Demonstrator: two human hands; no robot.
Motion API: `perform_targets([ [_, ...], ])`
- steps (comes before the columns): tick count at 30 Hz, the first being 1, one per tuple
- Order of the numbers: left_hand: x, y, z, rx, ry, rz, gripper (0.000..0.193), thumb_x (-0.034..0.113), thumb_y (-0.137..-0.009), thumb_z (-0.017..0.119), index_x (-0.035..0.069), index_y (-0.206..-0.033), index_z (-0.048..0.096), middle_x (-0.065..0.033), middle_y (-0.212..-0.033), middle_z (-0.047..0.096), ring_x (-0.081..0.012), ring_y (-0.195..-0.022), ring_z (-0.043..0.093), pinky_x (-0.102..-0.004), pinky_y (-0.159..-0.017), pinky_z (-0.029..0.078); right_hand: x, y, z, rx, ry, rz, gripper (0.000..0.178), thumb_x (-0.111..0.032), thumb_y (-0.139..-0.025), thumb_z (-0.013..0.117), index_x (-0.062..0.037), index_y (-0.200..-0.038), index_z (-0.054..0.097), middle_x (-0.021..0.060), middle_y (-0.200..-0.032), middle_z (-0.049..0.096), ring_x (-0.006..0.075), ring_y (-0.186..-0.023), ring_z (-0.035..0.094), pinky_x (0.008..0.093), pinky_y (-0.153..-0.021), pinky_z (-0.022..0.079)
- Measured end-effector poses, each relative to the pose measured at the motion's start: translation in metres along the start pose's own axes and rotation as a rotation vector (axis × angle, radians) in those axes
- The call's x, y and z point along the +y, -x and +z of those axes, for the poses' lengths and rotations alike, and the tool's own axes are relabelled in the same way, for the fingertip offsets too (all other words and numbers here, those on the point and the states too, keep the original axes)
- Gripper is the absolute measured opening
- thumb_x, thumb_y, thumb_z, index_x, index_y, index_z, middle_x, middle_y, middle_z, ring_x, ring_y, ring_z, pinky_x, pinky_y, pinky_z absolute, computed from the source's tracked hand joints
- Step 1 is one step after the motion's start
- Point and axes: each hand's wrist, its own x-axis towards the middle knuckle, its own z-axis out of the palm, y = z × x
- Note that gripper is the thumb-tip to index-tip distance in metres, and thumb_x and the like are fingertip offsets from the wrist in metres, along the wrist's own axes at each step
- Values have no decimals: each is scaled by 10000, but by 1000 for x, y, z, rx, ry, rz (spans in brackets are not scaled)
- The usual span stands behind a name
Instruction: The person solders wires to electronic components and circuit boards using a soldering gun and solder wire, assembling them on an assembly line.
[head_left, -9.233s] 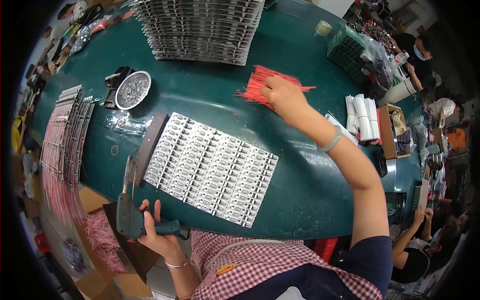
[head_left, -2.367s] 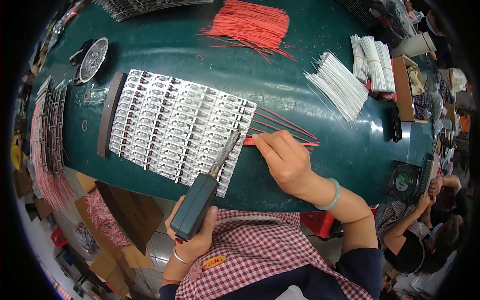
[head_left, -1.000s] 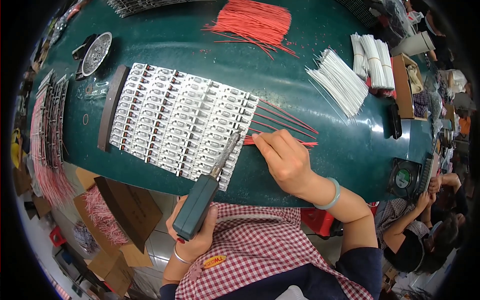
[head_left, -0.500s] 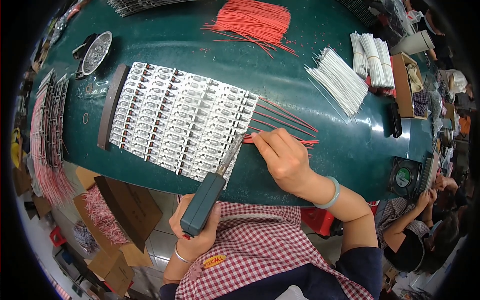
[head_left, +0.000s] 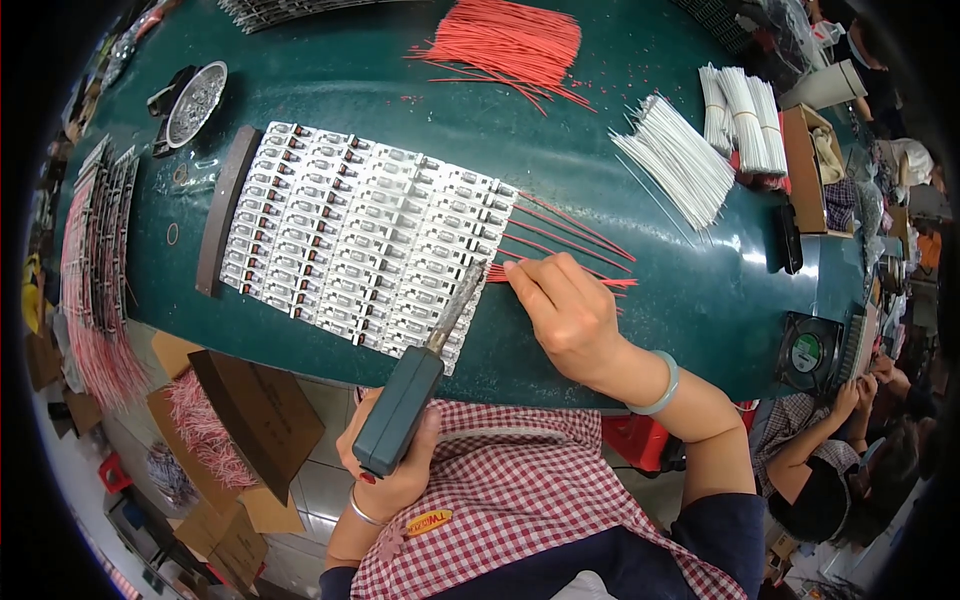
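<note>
My left hand (head_left: 388,455) is closed around the dark green handle of a soldering iron (head_left: 402,408). Its metal shaft slants up and to the right, with the tip over the right edge of a panel of white circuit boards (head_left: 370,245). Several red wires (head_left: 575,236) stick out from that edge. Just right of the tip, my right hand (head_left: 568,315) pinches a red wire (head_left: 497,272) between thumb and forefinger, close to the boards. Where the tip meets wire or board is too small to make out.
A dark bar (head_left: 228,212) lies along the panel's left edge. Behind are a pile of red wires (head_left: 505,45) and a metal dish (head_left: 196,105). White wires (head_left: 680,165), a cardboard box (head_left: 803,165) and a small fan (head_left: 810,350) stand to the right. Another person's hands (head_left: 858,392) work at far right.
The soldering iron in my left hand has shifted slightly left, its tip drawing a little away from my right fingertips. My right hand stays almost in place, still pinching the wire.
</note>
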Motion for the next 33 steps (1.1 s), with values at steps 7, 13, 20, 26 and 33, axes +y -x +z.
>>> perform_targets([
  [7,4,-3,1,-34,-30,-41,223,17,-802,777,-54,-1001,706,-154,-936,703,-241,-734,700,-307,-650,540,-1,0,1,10,3,1,347,61,-674,689,89,-1020,678,129,-890,669,244,-744,627,333,-612,538],
  [13,-5,4,2,-19,5,-69,222,19,-795,783,-51,-992,709,-144,-950,711,-216,-732,699,-299,-661,545,0,1,2,14,1,0,350,62,-679,686,89,-1027,677,132,-894,668,248,-748,627,334,-614,537],
  [20,-6,39,-29,107,73,-43,394,-21,-908,683,-39,-1289,585,-124,-1213,650,-92,-649,533,-256,-551,430,2,2,3,24,30,-22,336,39,-680,689,87,-1012,679,118,-883,649,231,-760,614,316,-602,528],
  [26,3,31,-27,244,513,-268,420,-45,-867,674,-76,-1268,552,-162,-1184,641,-106,-523,502,-249,-476,409,3,3,4,23,58,-39,325,21,-683,688,88,-1000,684,108,-877,632,218,-782,604,301,-597,525],
  [33,-25,40,-10,129,302,-167,408,-86,-882,668,-61,-1280,581,-148,-1156,677,-94,-624,565,-245,-510,454,-7,3,0,84,-46,-21,340,89,-677,701,76,-1016,683,119,-879,664,236,-737,626,326,-589,526],
])
